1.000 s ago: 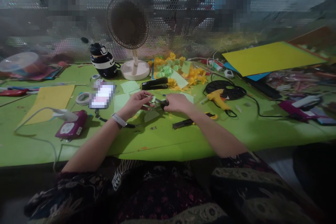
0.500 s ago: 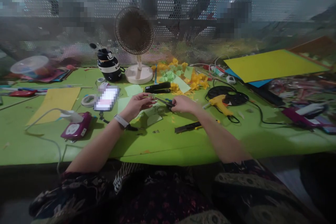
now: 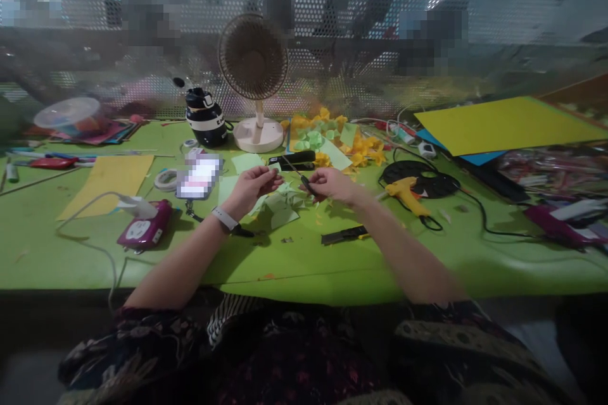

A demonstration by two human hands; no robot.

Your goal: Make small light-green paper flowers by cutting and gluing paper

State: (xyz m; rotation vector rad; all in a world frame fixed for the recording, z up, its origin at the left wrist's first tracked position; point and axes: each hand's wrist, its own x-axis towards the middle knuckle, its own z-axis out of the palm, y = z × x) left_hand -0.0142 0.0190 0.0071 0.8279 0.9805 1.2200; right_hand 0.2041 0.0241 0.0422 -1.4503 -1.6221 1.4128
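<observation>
My left hand (image 3: 259,186), with a pale band at the wrist, pinches a small piece of light green paper (image 3: 275,167) between thumb and fingers. To its right, my right hand (image 3: 331,185) is closed around the dark handle of a pair of scissors (image 3: 297,170); their thin blades point up and left, apart from the paper. Light green paper scraps (image 3: 284,216) lie on the table below and between the hands. A black stapler (image 3: 292,159) rests just beyond them. Behind it is a heap of yellow paper flowers (image 3: 363,149) with light green pieces.
On the right lie a yellow glue gun (image 3: 407,196) and a box cutter (image 3: 342,235). A fan (image 3: 259,137), a black bottle (image 3: 208,120) and a phone (image 3: 200,177) stand or lie to the left. Yellow sheets (image 3: 508,124) are stacked at the far right.
My hands have drawn slightly apart, and the scissors have moved off the paper with their blades tilted more upward. The whole view has shifted a little.
</observation>
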